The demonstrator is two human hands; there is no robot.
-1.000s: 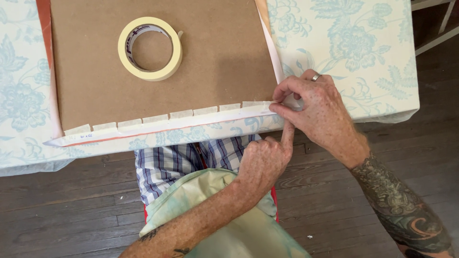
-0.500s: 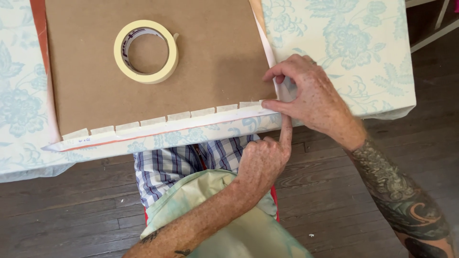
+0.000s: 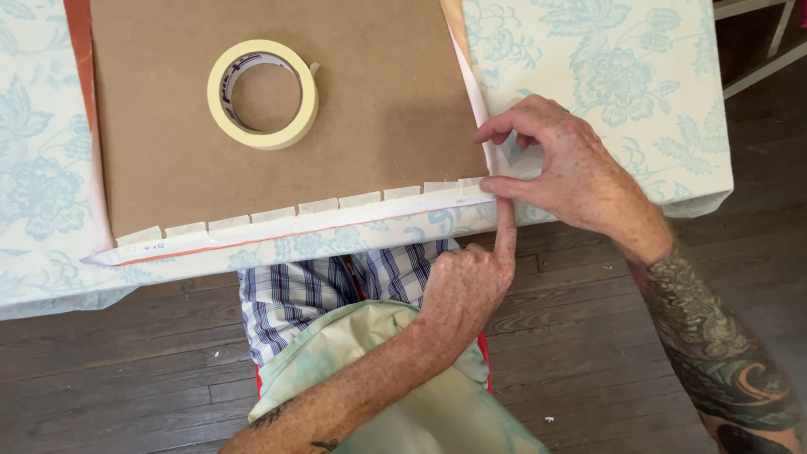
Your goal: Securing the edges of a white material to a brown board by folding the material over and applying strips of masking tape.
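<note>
A brown board (image 3: 387,126) lies on a table, with white paper folded over its near edge (image 3: 336,220) and held by several short strips of masking tape. My right hand (image 3: 572,172) pinches the folded paper at the board's near right corner between thumb and fingers. From below, my left hand (image 3: 466,282) reaches up with its index finger pressed against that same corner and the other fingers curled. A roll of cream masking tape (image 3: 263,94) rests flat on the board, upper left of my hands.
A pale cloth with a blue flower pattern (image 3: 622,76) covers the table. Dark wooden floor boards (image 3: 588,336) lie below. My lap shows plaid shorts (image 3: 336,286) and a light green shirt. A white furniture leg (image 3: 769,50) stands at the top right.
My right hand has slid from the corner's front edge to above the corner, fingers now spread and pinching the side fold. The left index finger stays on the corner.
</note>
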